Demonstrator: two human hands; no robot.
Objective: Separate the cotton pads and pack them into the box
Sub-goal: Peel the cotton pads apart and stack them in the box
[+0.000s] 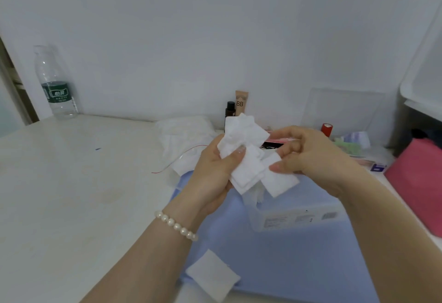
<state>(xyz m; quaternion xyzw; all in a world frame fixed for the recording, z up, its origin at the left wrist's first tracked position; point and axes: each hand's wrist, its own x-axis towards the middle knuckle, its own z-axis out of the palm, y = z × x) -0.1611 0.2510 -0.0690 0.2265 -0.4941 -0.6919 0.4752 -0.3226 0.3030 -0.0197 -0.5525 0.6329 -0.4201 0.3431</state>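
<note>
My left hand (212, 173) grips a fanned bundle of white square cotton pads (241, 135), thumb pressed across them. My right hand (308, 156) pinches one pad (278, 180) at the bundle's lower right edge, still overlapping the others. Both hands hover above a clear plastic box (296, 217) with a label on its side, standing on a blue mat (287, 254). The box's inside is mostly hidden by the pads and hands. One loose pad (212, 274) lies on the mat's near left corner.
A crumpled clear bag (186, 135) with a red thread lies behind my hands. A water bottle (56, 84) stands far left. By the wall are a BB cream tube (241, 102), a dark bottle (230, 109) and a red cap (326, 129). A pink box (418, 183) sits right.
</note>
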